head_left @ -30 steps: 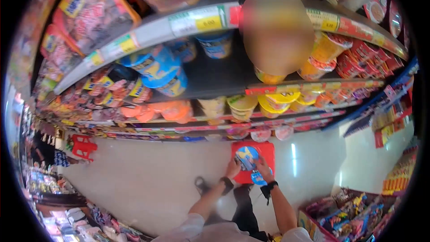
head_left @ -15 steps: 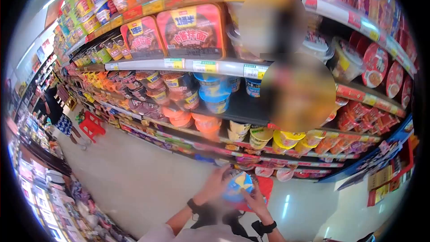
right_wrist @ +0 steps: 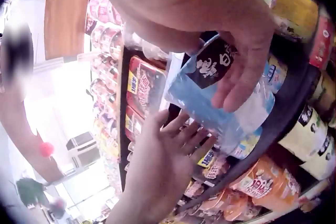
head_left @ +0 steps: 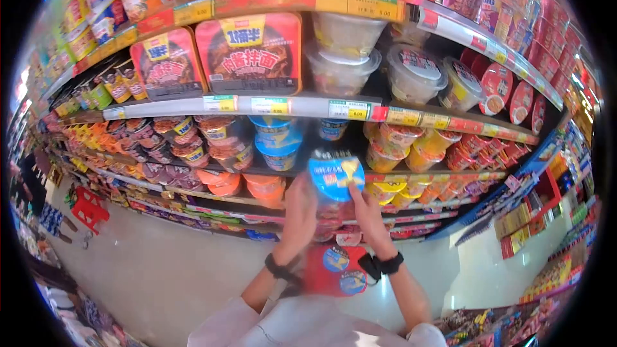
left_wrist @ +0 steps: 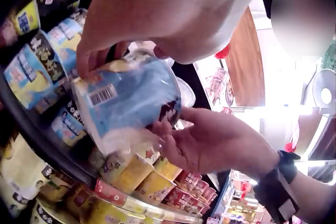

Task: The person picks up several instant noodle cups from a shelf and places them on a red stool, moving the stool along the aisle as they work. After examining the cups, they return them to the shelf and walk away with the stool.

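A blue instant noodle cup [head_left: 336, 178] is held up before the shelves, its lid facing up in the head view. My right hand [head_left: 369, 215] grips its right side, thumb over the lid edge; its fingers [right_wrist: 236, 85] bend over the cup's side in the right wrist view. On the other side is my left hand [head_left: 300, 215], blurred, its loosely spread fingers [right_wrist: 181, 133] right at the cup. A barcode shows on the cup's side in the left wrist view. Below, two more blue noodle cups [head_left: 335, 258] stand on a red stool [head_left: 316, 281].
Shelves packed with noodle cups and boxes curve across the front. Blue cups [head_left: 277, 144] stand on the middle shelf [head_left: 308, 181], with a dark gap to their right before yellow cups [head_left: 385, 148]. A grey price rail [head_left: 244, 105] runs above. Another red stool [head_left: 90, 209] stands at left.
Both hands have risen from the red stool with the blue noodle cup, up to the middle shelf's height. The head view has tilted upward, showing more of the upper shelves.
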Demonstrator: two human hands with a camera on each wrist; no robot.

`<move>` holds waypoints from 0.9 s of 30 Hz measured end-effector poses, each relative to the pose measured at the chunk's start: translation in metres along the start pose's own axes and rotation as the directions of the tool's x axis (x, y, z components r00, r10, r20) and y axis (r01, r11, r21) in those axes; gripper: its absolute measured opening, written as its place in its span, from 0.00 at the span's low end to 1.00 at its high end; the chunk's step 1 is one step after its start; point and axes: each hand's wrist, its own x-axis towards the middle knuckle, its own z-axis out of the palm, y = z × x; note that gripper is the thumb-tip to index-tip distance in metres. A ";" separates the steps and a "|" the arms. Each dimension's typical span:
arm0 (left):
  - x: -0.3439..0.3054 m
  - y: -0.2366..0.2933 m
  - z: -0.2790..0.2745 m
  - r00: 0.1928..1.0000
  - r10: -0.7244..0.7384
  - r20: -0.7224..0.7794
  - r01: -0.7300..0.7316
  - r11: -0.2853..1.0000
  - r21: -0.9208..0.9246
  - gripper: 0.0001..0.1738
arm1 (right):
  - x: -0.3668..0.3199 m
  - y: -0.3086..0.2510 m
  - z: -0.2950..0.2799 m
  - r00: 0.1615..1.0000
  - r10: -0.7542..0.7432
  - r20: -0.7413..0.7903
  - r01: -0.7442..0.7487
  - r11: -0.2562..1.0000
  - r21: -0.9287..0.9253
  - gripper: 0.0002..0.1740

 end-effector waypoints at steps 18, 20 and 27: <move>0.073 -0.106 0.045 1.000 0.000 -0.030 0.001 0.999 0.033 0.33 | 0.160 0.023 0.005 0.999 -0.015 -0.031 0.004 0.938 -0.346 0.28; 0.071 -0.110 0.046 1.000 0.015 0.027 -0.017 0.997 0.070 0.35 | 0.159 0.020 0.003 0.999 -0.045 -0.026 0.030 0.910 -0.413 0.27; 0.089 -0.045 0.026 0.990 0.133 0.041 -0.135 0.988 0.077 0.40 | 0.109 -0.052 0.022 0.967 -0.180 -0.182 0.128 0.956 -0.265 0.24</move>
